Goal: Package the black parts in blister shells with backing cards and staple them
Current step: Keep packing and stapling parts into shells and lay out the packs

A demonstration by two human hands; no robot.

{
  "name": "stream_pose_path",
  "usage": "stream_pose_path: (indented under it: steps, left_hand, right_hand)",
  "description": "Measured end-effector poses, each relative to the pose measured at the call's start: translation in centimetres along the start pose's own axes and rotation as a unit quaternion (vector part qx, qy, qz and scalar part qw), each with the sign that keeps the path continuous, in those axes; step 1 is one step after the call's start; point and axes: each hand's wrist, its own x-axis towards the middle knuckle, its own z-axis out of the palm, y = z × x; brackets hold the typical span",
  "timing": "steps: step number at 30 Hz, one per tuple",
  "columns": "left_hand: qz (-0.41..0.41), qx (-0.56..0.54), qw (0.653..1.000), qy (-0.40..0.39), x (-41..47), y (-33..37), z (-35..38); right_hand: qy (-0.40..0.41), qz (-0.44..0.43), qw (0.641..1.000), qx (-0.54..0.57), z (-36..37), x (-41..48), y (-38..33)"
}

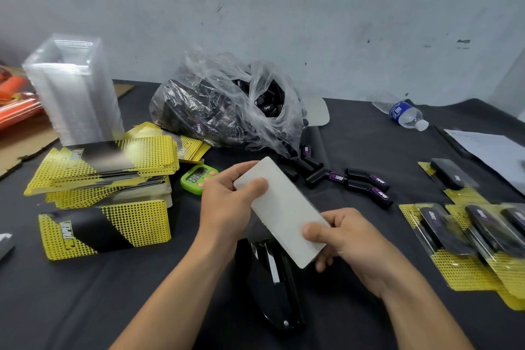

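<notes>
Holding a card (284, 216), blank pale side up, just above the black stapler (274, 281) on the bench (355, 136): far end pinched by the left hand (227, 204), thumb on top; near end gripped by the right hand (352, 244), fingers curled underneath. Beyond the stapler, loose black parts (358, 183) and a clear bag (224, 108) of more. Left of the stapler, yellow cards (108, 167) and stacked clear shells (74, 88); right of it, finished packs (466, 239).
</notes>
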Motion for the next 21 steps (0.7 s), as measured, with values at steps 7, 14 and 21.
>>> stream_pose_path:
  steps: [7,14,21]
  left_hand:
    - [-0.026,-0.004,0.998,0.065,0.8,-0.5,-0.7]
    - [-0.054,-0.001,0.991,0.121,1.1,-1.2,-1.0]
    - [-0.065,-0.085,0.991,0.086,1.2,-1.1,-1.3]
  right_hand:
    - [0.080,-0.019,0.992,0.095,0.4,0.4,0.1]
    - [0.048,-0.043,0.968,0.243,0.1,0.4,-0.2]
    - [0.331,-0.109,0.932,0.099,2.0,0.6,-0.1]
